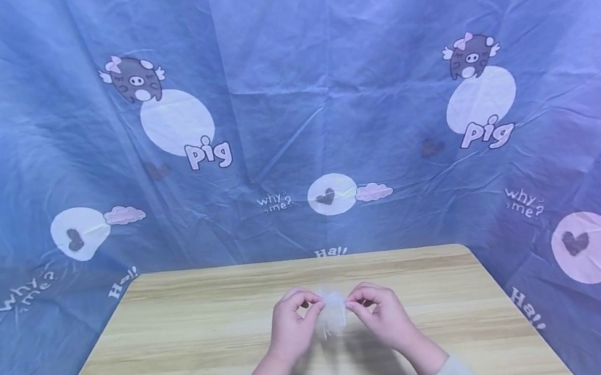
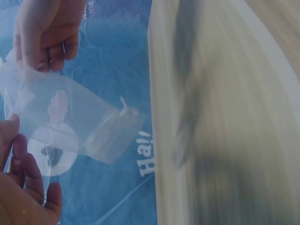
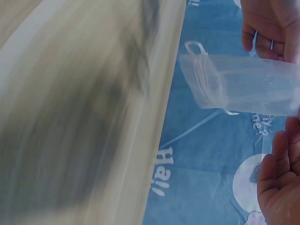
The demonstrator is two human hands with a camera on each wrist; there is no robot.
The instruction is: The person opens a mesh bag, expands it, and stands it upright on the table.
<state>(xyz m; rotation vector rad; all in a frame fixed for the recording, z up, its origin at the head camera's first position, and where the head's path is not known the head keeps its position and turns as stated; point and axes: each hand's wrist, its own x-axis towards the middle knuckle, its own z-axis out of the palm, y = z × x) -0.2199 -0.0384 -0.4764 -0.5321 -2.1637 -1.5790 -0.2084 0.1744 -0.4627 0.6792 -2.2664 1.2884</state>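
Note:
A small sheer white drawstring pouch [image 1: 334, 312] is held up over the table between both hands. My left hand [image 1: 294, 323] pinches one side of its upper edge between thumb and fingers, and my right hand [image 1: 380, 314] pinches the opposite side. In the left wrist view the pouch [image 2: 79, 112] is see-through, with the backdrop showing behind it. Its gathered drawstring end hangs toward the table. A white cord loop [image 3: 194, 47] sticks out at that end in the right wrist view.
The light wood-grain table [image 1: 182, 324] lies under the hands, with their shadows on it. A blue cloth backdrop [image 1: 282, 121] printed with pigs, circles and words stands along its far edge and both sides.

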